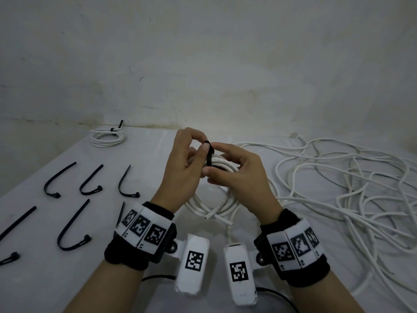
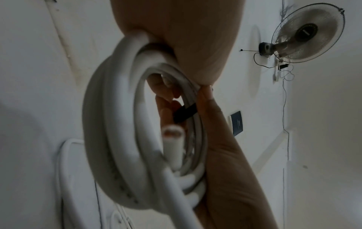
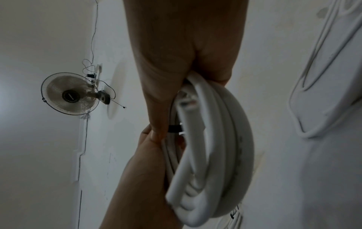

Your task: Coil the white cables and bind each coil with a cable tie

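Observation:
I hold a white cable coil [image 1: 212,208] upright above the middle of the table [image 1: 158,141]. A black cable tie [image 1: 209,158] is looped over the top of the coil. My left hand [image 1: 199,142] pinches the tie at the coil's top, thumb against the strap. My right hand [image 1: 213,158] grips the coil just beside the tie, thumb underneath. In the left wrist view the coil [image 2: 117,139] fills the middle, with the tie [image 2: 184,113] crossing its far strands. The right wrist view shows the coil [image 3: 215,147] under my palm and a bit of the tie [image 3: 174,128].
A bound coil [image 1: 107,137] lies at the table's back left corner. Several loose black cable ties [image 1: 90,181] lie in rows on the left. A tangle of loose white cables [image 1: 338,177] covers the right side. A wall stands close behind the table.

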Demonstrator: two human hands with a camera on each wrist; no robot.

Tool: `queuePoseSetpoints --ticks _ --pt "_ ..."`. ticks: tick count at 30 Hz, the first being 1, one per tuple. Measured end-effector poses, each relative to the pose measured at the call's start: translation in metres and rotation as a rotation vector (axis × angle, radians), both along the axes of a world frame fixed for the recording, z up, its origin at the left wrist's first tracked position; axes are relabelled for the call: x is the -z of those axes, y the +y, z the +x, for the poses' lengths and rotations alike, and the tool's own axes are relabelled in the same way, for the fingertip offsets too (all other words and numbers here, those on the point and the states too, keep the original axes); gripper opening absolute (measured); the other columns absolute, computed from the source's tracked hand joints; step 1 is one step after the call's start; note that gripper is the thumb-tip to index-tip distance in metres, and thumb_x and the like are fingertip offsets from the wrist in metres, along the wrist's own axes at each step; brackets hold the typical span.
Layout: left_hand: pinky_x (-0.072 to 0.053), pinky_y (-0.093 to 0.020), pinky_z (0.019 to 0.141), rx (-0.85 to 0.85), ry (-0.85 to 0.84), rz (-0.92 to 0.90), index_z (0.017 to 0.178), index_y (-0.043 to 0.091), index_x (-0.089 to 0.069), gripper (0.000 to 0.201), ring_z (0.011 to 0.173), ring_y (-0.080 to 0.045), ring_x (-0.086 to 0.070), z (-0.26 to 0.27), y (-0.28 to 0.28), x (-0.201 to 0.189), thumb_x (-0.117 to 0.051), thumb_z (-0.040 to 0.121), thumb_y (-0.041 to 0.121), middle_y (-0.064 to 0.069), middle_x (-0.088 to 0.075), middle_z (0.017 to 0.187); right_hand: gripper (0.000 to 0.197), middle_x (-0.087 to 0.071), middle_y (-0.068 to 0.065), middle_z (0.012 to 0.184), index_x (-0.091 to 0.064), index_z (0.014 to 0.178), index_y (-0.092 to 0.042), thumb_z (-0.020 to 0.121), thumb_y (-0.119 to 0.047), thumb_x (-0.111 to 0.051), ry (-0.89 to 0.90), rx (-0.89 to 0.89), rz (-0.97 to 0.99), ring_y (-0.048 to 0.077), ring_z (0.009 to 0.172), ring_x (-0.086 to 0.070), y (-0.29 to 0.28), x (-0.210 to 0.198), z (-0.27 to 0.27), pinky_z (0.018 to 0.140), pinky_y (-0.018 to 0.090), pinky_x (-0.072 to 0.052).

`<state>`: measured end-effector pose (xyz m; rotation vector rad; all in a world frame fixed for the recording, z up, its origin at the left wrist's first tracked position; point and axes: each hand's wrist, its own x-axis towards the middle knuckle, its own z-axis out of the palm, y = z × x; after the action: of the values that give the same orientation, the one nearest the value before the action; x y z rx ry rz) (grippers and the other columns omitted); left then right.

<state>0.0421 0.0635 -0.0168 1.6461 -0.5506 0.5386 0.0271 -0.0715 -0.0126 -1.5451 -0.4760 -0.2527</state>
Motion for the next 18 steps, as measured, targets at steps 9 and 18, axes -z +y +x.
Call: queuePoseSetpoints --ticks 9,18 --pt "-0.057 -0.043 0.072 -0.021 0.026 -0.079 0.09 0.024 -0.054 0.003 0.088 -0.024 -0.062 0.0028 -0.0021 -0.0002 -0.052 0.093 0.025 0.0 -0.061 0.099 0.023 -0.072 0.005 0.081 -0.069 0.102 -0.019 0.081 -0.012 -0.073 -0.071 0.093 0.0 0.022 0.069 -0.068 0.0056 0.0045 0.0032 0.074 0.04 -0.059" --pt "-0.055 -0.024 0.069 0.107 0.053 -0.309 0.088 0.005 -0.055 0.013 0.102 -0.018 -0.066 -0.0016 -0.0024 -0.0036 -0.05 0.093 -0.005 -0.003 -0.069 0.089 0.03 -0.073 0.001 0.079 -0.068 0.099 -0.027 0.081 -0.002 -0.071 -0.065 0.073 0.036 0.014 0.073 -0.068 0.0058 0.0106 0.0082 0.071 0.027 -0.057"
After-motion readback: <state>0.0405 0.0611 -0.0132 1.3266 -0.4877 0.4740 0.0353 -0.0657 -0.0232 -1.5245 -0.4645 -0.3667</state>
